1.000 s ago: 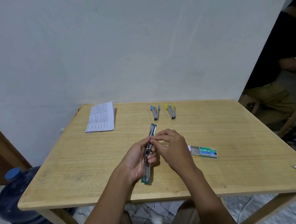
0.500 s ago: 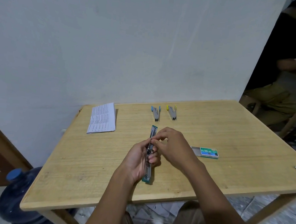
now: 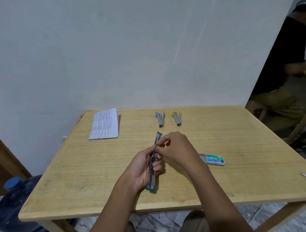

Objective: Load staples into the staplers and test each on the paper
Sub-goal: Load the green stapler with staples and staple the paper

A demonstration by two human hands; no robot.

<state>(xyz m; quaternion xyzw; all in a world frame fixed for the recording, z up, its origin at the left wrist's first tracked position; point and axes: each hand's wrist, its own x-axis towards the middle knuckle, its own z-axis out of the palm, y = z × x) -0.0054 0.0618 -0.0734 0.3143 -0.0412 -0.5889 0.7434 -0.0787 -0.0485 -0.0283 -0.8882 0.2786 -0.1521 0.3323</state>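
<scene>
Tabletop (image 3: 228,138): left hand (image 3: 140,170), right hand (image 3: 179,148) on stapler (image 3: 158,136)

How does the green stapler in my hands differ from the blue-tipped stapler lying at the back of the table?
The green stapler is swung open into one long strip; the blue-tipped stapler is folded, arms slightly apart. The left hand grips the green stapler and the right hand pinches at its middle; the blue-tipped stapler lies untouched on the table. Both have grey metal bodies.
</scene>
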